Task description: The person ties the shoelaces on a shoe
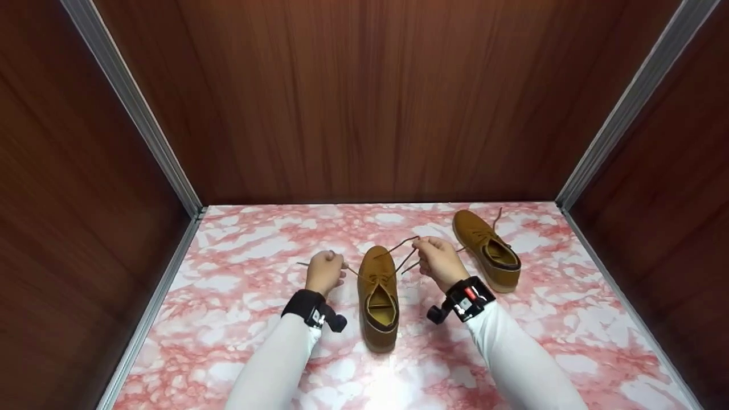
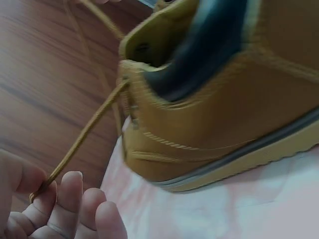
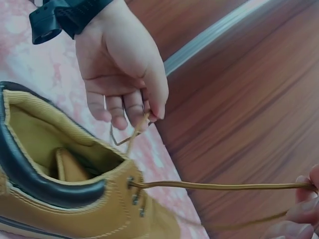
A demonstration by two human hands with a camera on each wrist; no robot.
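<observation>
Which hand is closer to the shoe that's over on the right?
The right hand. It's just to the left of the shoe on the right. The left hand is farther away, on the other side of the middle shoe.

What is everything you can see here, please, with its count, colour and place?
Near shoe: one, brown, centre
Far shoe: one, brown, farther right
Laces: two, brown, one per shoe
Surface: one, pink and white marbled, under the shoes
Wall panels: three, dark brown, back and sides
Metal strips: four, silver, corners and side edges
Sleeves: two, white, bottom of head view
Wrist bands: two, black, at sleeve ends
Left grip: one, bare, left of near shoe, pinching lace
Right grip: one, bare, right of near shoe, pinching lace
</observation>
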